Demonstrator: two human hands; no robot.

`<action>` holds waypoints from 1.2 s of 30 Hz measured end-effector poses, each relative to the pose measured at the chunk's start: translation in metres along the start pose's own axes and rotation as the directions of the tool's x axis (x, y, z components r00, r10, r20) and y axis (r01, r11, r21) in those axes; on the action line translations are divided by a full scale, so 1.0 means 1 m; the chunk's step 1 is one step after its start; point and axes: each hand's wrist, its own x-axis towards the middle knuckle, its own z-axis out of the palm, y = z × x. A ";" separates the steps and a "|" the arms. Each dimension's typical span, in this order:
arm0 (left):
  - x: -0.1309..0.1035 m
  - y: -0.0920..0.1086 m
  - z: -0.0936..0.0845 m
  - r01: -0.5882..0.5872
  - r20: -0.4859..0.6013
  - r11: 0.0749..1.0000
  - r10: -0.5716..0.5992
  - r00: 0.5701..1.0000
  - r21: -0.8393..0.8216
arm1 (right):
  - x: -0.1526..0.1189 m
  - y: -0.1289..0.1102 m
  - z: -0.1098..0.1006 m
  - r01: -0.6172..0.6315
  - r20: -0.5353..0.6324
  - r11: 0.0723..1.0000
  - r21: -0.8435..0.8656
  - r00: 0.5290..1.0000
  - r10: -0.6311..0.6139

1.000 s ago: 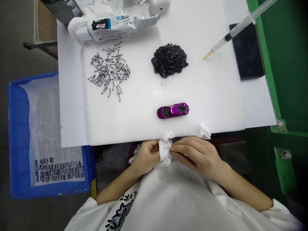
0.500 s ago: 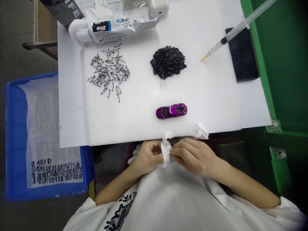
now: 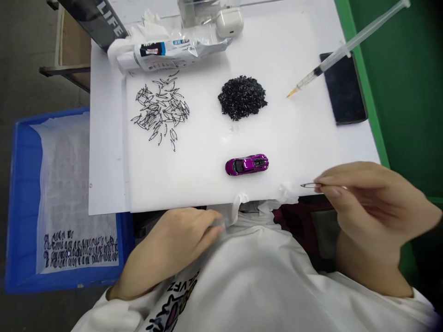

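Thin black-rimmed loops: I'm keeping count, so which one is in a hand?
The loop held by the right hand; the scattered loops lie on the white board, left of the black pile.

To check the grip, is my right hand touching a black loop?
Touching. The head view shows the right hand pinching the black loop, whose tip sticks out.

The slender black-rimmed piece (image 3: 309, 185), tapering to a leftward point, is held nearly horizontal in the frame's right half, its right portion partly hidden.
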 end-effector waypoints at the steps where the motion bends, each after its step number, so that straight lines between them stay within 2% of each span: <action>1: 0.004 0.001 -0.007 -0.079 -0.065 0.997 0.077 0.995 -0.020 | 0.006 0.001 0.005 0.000 -0.036 0.999 0.045 0.999 0.001; 2: 0.011 0.002 -0.013 -0.137 -0.170 0.990 0.132 0.977 -0.018 | 0.011 0.001 0.011 -0.004 -0.047 0.996 0.091 0.999 0.008; 4: 0.033 0.003 -0.019 -0.134 -0.394 0.983 0.174 0.903 0.127 | 0.023 0.001 0.021 -0.046 0.005 0.985 0.166 0.999 0.046; 5: 0.044 0.003 -0.019 -0.135 -0.427 0.972 0.208 0.880 0.193 | 0.029 0.001 0.025 -0.076 0.038 0.977 0.200 0.997 0.069; 7: 0.064 0.002 -0.018 -0.147 -0.420 0.963 0.233 0.877 0.225 | 0.038 0.000 0.031 -0.130 0.097 0.950 0.284 0.990 0.106; 9: 0.073 -0.001 -0.016 -0.136 -0.427 0.975 0.201 0.882 0.178 | 0.047 0.001 0.035 -0.202 0.164 0.912 0.358 0.975 0.152; 12: 0.072 -0.004 -0.017 -0.115 -0.440 0.993 0.099 0.893 -0.010 | 0.056 0.004 0.039 -0.335 0.287 0.847 0.413 0.931 0.228; 15: 0.066 -0.006 -0.019 -0.105 -0.390 0.982 0.036 0.920 -0.158 | 0.062 0.007 0.045 -0.453 0.400 0.779 0.433 0.871 0.284; 20: 0.066 -0.009 -0.018 -0.096 -0.391 0.972 0.005 0.920 -0.213 | 0.061 0.008 0.053 -0.542 0.418 0.714 0.443 0.829 0.371; 23: 0.067 -0.007 -0.016 -0.129 -0.478 0.957 -0.011 0.878 -0.259 | 0.059 0.008 0.054 -0.555 0.407 0.699 0.451 0.825 0.392; 28: 0.073 0.004 -0.012 -0.201 -0.670 0.934 -0.052 0.740 -0.295 | 0.060 0.006 0.054 -0.549 0.375 0.717 0.430 0.831 0.411; 36: 0.083 0.014 -0.009 -0.255 -0.726 0.901 -0.091 0.682 -0.352 | 0.061 0.004 0.054 -0.541 0.366 0.739 0.401 0.834 0.412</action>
